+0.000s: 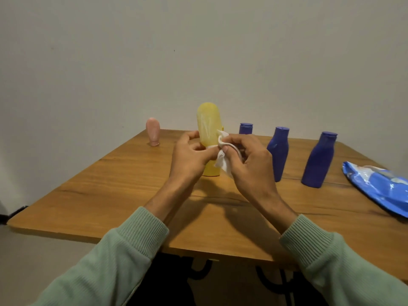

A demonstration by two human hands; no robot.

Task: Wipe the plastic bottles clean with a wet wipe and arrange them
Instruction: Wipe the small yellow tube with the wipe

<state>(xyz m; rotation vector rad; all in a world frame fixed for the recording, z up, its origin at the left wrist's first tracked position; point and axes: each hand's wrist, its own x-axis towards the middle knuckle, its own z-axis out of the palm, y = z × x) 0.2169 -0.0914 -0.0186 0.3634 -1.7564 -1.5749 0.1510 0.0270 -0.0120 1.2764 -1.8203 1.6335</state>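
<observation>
Wooden table (110, 195); right hand (249, 164) pinches wipe (223, 164) against yellow bottle (208, 127).

table (110, 195): wooden, against a plain wall
yellow bottle (208, 129): upright, cap end down on table, mid-table toward far edge
left hand (189, 157): fingers curled round yellow bottle's lower half
right hand (249, 160): pinching wet wipe (223, 161), bunched against bottle's right side
pink bottle (152, 131): small, upright, far left corner, well apart from the rest
far blue bottle (245, 128): far edge, partly hidden behind right hand
middle blue bottle (278, 151): upright, just right of right hand
right blue bottle (318, 160): upright, toward right edge
wipes pack (379, 186): blue, flat, at right edge
sleeves (123, 250): green, ribbed cuffs
</observation>
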